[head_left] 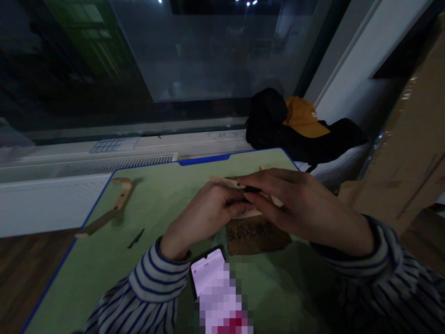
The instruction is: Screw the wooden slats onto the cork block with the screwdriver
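Above the green table top, my left hand (212, 208) is closed around a pale wooden piece (222, 180) with small holes; its fingertips are partly hidden. My right hand (295, 199) reaches in from the other side, thumb and fingers pinched on a small black piece (252, 189) against the wood. What exactly the black piece is, I cannot tell. More pale wood shows under the right hand. Beneath both hands lies a scrap of brown cardboard (257, 239) with dark handwritten characters.
A bent wooden piece with holes (121, 197) lies at the table's left edge, near a thin pointed black item (136, 238). A lit phone (210, 273) lies in front of me. Behind the table are a window, a radiator (139, 162), a yellow cap (304, 116) and cardboard boxes (399, 153).
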The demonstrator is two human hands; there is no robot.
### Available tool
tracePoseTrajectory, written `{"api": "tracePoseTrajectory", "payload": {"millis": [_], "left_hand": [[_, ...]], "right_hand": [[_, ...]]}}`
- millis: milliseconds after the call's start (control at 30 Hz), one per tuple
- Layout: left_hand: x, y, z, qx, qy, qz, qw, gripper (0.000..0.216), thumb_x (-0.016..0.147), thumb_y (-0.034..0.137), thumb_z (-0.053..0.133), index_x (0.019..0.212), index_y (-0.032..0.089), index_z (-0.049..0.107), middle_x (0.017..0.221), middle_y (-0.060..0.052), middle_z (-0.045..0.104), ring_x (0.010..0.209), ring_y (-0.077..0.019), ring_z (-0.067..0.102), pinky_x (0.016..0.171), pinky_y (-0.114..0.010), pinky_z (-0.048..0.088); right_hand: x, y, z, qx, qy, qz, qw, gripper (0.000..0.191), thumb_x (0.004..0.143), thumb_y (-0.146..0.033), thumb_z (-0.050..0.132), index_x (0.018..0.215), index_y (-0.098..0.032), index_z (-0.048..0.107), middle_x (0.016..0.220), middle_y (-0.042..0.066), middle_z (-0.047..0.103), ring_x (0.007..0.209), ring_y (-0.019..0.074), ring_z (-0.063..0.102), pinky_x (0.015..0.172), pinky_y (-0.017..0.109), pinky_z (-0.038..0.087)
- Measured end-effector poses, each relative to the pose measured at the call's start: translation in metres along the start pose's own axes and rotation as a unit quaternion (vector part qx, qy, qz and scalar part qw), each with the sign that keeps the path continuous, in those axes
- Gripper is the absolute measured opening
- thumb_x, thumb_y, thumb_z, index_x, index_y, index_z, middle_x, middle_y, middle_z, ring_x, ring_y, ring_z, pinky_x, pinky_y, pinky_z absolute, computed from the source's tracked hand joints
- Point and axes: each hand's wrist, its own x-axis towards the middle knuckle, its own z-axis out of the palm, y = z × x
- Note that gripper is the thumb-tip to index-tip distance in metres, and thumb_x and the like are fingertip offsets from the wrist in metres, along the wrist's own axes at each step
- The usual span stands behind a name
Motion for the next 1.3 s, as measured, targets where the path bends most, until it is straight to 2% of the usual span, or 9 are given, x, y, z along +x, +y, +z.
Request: {"api": "tracePoseTrajectory", "payload": {"millis": [133, 267, 433, 633, 767, 833, 967, 1133, 1300], "left_hand": [[0.0009, 0.0004, -0.002, -0.002, -0.039, 0.009, 0.999, 0.018, 0.09, 0.023, 0.053, 0.093, 0.018, 0.07, 0.089, -0.003, 0.072, 0.085, -0.0167, 0.065, 0.076, -0.028, 0.048], [0.0019, 0.0006, -0.0029, -0.002, -0.049, 0.023, 0.999, 0.019, 0.091, 0.02, 0.051, 0.092, 0.017, 0.069, 0.094, -0.004, 0.071, 0.088, -0.0159, 0.064, 0.078, -0.026, 0.048], [0.0012, -0.0013, -0.0005, 0.006, -0.044, 0.009, 0.999, 0.018, 0.09, 0.019, 0.052, 0.09, 0.018, 0.069, 0.09, -0.002, 0.072, 0.08, -0.0148, 0.064, 0.071, -0.026, 0.047], [0.001, -0.0004, 0.0034, -0.029, -0.002, -0.017, 0.999, 0.013, 0.085, 0.022, 0.06, 0.089, 0.02, 0.072, 0.086, 0.0, 0.073, 0.079, -0.0155, 0.066, 0.071, -0.026, 0.048], [0.0012, 0.0006, 0.002, -0.039, -0.012, -0.015, 0.999, 0.016, 0.087, 0.021, 0.057, 0.092, 0.021, 0.073, 0.092, 0.0, 0.074, 0.083, -0.0155, 0.066, 0.074, -0.026, 0.048], [0.0011, -0.0002, 0.0013, -0.038, -0.014, -0.012, 0.999, 0.016, 0.087, 0.022, 0.057, 0.094, 0.021, 0.072, 0.094, 0.0, 0.074, 0.084, -0.0157, 0.067, 0.075, -0.027, 0.049], [0.0006, -0.0035, 0.0014, -0.028, -0.009, -0.001, 1.0, 0.016, 0.087, 0.024, 0.058, 0.095, 0.021, 0.071, 0.09, 0.0, 0.074, 0.08, -0.015, 0.067, 0.075, -0.026, 0.05], [0.0007, -0.0045, 0.0021, -0.024, -0.026, 0.005, 0.999, 0.017, 0.089, 0.023, 0.056, 0.098, 0.021, 0.07, 0.094, -0.001, 0.073, 0.085, -0.0153, 0.067, 0.076, -0.026, 0.05], [0.0011, -0.0034, 0.0034, -0.018, -0.034, -0.004, 0.999, 0.018, 0.089, 0.02, 0.055, 0.098, 0.02, 0.07, 0.096, -0.002, 0.073, 0.088, -0.0162, 0.066, 0.079, -0.028, 0.051]], "right_hand": [[0.0011, 0.0003, -0.0012, 0.006, 0.005, 0.005, 1.0, 0.021, 0.092, -0.022, 0.051, 0.11, -0.016, 0.058, 0.097, 0.005, 0.068, 0.088, 0.0159, 0.062, 0.076, 0.027, 0.048], [0.0029, -0.0002, -0.0005, -0.011, 0.016, 0.018, 1.0, 0.018, 0.09, -0.023, 0.054, 0.104, -0.013, 0.06, 0.09, 0.005, 0.068, 0.081, 0.0166, 0.063, 0.07, 0.027, 0.049], [0.003, 0.0007, 0.001, -0.037, 0.025, 0.026, 0.999, 0.016, 0.09, -0.024, 0.054, 0.101, -0.014, 0.059, 0.091, 0.007, 0.068, 0.081, 0.0183, 0.064, 0.071, 0.029, 0.05], [0.0021, 0.0006, 0.0014, -0.052, 0.032, 0.021, 0.998, 0.016, 0.09, -0.025, 0.053, 0.101, -0.015, 0.059, 0.093, 0.007, 0.069, 0.081, 0.0188, 0.065, 0.071, 0.03, 0.051], [-0.0003, 0.0006, 0.0005, -0.045, 0.027, 0.006, 0.999, 0.034, 0.09, -0.027, 0.053, 0.122, -0.014, 0.051, 0.11, 0.009, 0.066, 0.094, 0.0193, 0.064, 0.08, 0.032, 0.052], [-0.0014, 0.0011, -0.0009, -0.033, 0.023, -0.005, 0.999, 0.038, 0.091, -0.026, 0.051, 0.127, -0.016, 0.048, 0.115, 0.008, 0.065, 0.099, 0.018, 0.063, 0.083, 0.031, 0.051], [-0.0013, 0.0024, -0.0031, -0.01, 0.001, -0.008, 1.0, 0.026, 0.093, -0.021, 0.046, 0.117, -0.017, 0.055, 0.111, 0.006, 0.066, 0.101, 0.0166, 0.061, 0.085, 0.03, 0.049], [0.0001, 0.0021, -0.0033, -0.026, 0.005, 0.005, 1.0, 0.024, 0.092, -0.023, 0.048, 0.114, -0.017, 0.057, 0.104, 0.005, 0.068, 0.091, 0.017, 0.064, 0.078, 0.029, 0.05], [-0.0005, 0.0015, -0.0036, -0.035, 0.005, 0.008, 0.999, 0.023, 0.093, -0.024, 0.048, 0.111, -0.016, 0.059, 0.101, 0.007, 0.068, 0.091, 0.0184, 0.065, 0.077, 0.03, 0.05]]}}
